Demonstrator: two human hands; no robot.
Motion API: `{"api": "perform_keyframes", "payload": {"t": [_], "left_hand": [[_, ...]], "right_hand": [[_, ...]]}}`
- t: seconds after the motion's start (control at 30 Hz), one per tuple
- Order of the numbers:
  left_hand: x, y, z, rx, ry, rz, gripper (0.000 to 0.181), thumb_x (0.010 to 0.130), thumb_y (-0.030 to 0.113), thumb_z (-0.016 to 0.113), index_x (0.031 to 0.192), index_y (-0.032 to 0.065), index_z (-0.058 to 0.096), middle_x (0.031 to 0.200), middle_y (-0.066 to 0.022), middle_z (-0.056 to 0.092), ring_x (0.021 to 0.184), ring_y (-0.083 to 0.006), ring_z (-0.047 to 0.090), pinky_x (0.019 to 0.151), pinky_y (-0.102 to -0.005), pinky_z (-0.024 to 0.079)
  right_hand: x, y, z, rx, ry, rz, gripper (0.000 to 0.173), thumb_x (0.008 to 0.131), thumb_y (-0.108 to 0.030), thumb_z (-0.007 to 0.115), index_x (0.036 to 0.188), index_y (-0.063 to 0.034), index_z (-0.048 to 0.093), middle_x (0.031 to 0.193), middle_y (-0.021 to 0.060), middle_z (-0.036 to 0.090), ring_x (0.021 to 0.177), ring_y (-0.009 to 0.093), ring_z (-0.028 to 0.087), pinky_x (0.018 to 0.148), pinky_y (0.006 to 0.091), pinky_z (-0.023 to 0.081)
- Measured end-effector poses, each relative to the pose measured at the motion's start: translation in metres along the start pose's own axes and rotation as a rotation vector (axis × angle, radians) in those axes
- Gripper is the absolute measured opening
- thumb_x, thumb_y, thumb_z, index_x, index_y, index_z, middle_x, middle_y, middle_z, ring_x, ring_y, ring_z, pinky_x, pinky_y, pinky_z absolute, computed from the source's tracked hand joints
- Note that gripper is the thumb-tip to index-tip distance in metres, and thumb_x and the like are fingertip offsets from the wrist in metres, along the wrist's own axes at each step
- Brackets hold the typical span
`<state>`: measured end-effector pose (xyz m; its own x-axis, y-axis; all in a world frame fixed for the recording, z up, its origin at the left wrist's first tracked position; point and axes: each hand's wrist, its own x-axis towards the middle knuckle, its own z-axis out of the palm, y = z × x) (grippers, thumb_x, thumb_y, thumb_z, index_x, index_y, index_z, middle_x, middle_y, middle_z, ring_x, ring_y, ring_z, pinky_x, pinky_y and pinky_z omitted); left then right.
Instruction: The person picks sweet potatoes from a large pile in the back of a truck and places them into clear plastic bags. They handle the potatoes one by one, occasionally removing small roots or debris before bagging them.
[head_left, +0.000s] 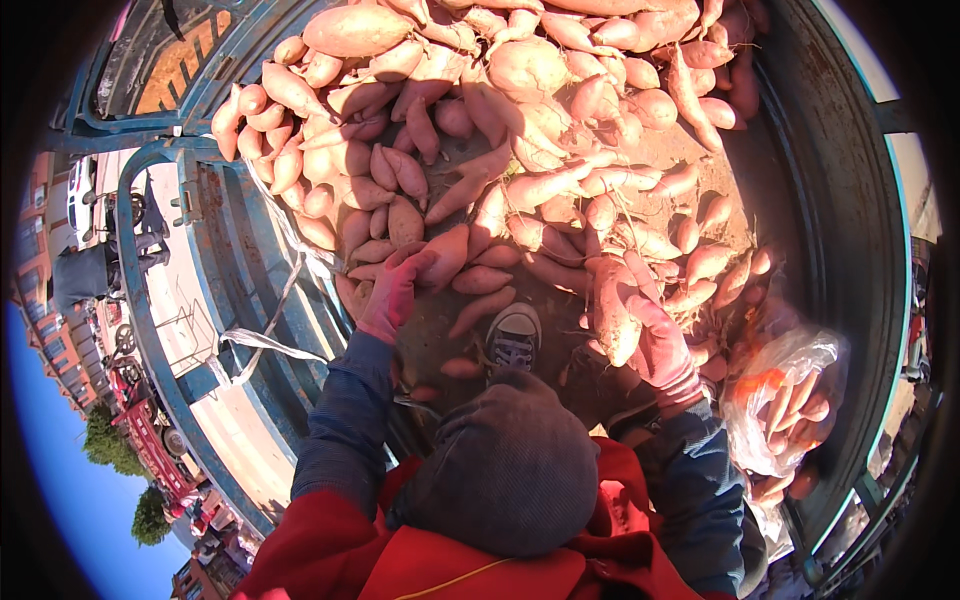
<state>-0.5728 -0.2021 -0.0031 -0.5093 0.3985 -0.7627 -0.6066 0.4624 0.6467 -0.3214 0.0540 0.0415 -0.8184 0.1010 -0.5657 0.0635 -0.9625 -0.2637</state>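
Sweet potatoes lie heaped over the floor of a metal truck bed. My left hand, in a pinkish glove, grips a thick sweet potato at the near left edge of the heap. On the right, my gloved right hand holds a long sweet potato with its narrower end towards me. Fine roots trail about the pieces beside it. Smaller sweet potatoes lie on the floor between my hands.
A clear plastic bag with sweet potatoes stands at the right by the bed's side wall. White plastic strapping hangs over the blue metal rails at the left. A sneaker stands just before me. A person is outside at the left.
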Motion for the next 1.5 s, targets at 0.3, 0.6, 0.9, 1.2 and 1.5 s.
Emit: {"api": "perform_keyframes", "payload": {"t": [0.3, 0.6, 0.9, 1.2, 1.5], "left_hand": [[-0.056, 0.003, 0.096, -0.894, -0.698, 0.119, 0.055, 0.090, 0.025, 0.054, 0.137, 0.0057, 0.033, 0.129, -0.0118, 0.045, 0.114, -0.0254, 0.049, 0.094, -0.0393, 0.042], [-0.058, 0.073, 0.169, 0.303, -0.489, 0.316, 0.027, 0.088, 0.021, 0.061, 0.109, 0.0035, 0.057, 0.087, -0.0008, 0.059, 0.076, -0.0045, 0.053, 0.062, -0.0171, 0.042], [-0.021, 0.084, 0.192, -0.417, -0.790, -0.026, 0.046, 0.091, 0.046, 0.048, 0.112, 0.0064, 0.056, 0.084, -0.0080, 0.063, 0.065, -0.0173, 0.057, 0.059, -0.0320, 0.049], [-0.035, 0.160, 0.227, 0.278, -0.490, 1.137, 0.030, 0.090, 0.026, 0.049, 0.113, 0.0074, 0.054, 0.071, -0.0038, 0.053, 0.065, -0.0185, 0.054, 0.057, -0.0354, 0.043], [-0.063, 0.156, 0.212, 1.389, -0.183, 1.204, 0.058, 0.083, 0.036, 0.059, 0.129, 0.0031, 0.045, 0.118, -0.0206, 0.055, 0.108, -0.0359, 0.053, 0.089, -0.0424, 0.044]], "right_hand": [[0.011, 0.018, 0.025, -0.131, -0.041, -0.109, 0.050, 0.091, -0.012, 0.047, 0.138, -0.0022, 0.035, 0.131, 0.0119, 0.045, 0.121, 0.021, 0.043, 0.099, 0.0343, 0.037], [-0.003, -0.019, 0.025, -0.051, -0.159, -0.126, 0.048, 0.089, -0.030, 0.058, 0.125, -0.0016, 0.045, 0.114, 0.0119, 0.058, 0.104, 0.023, 0.057, 0.091, 0.0357, 0.046], [-0.034, -0.058, 0.068, 0.439, -0.196, -0.056, 0.050, 0.093, -0.044, 0.042, 0.125, -0.0057, 0.047, 0.117, 0.0157, 0.056, 0.107, 0.031, 0.055, 0.094, 0.0432, 0.045], [-0.110, -0.098, 0.079, 0.144, -0.171, -0.254, 0.052, 0.089, -0.049, 0.048, 0.114, -0.0036, 0.052, 0.107, 0.0173, 0.060, 0.095, 0.030, 0.061, 0.083, 0.0411, 0.051], [-0.199, -0.120, 0.068, -0.041, -0.020, -0.540, 0.051, 0.089, -0.059, 0.043, 0.097, -0.0091, 0.055, 0.088, 0.0112, 0.061, 0.080, 0.030, 0.059, 0.076, 0.0459, 0.050]]}}
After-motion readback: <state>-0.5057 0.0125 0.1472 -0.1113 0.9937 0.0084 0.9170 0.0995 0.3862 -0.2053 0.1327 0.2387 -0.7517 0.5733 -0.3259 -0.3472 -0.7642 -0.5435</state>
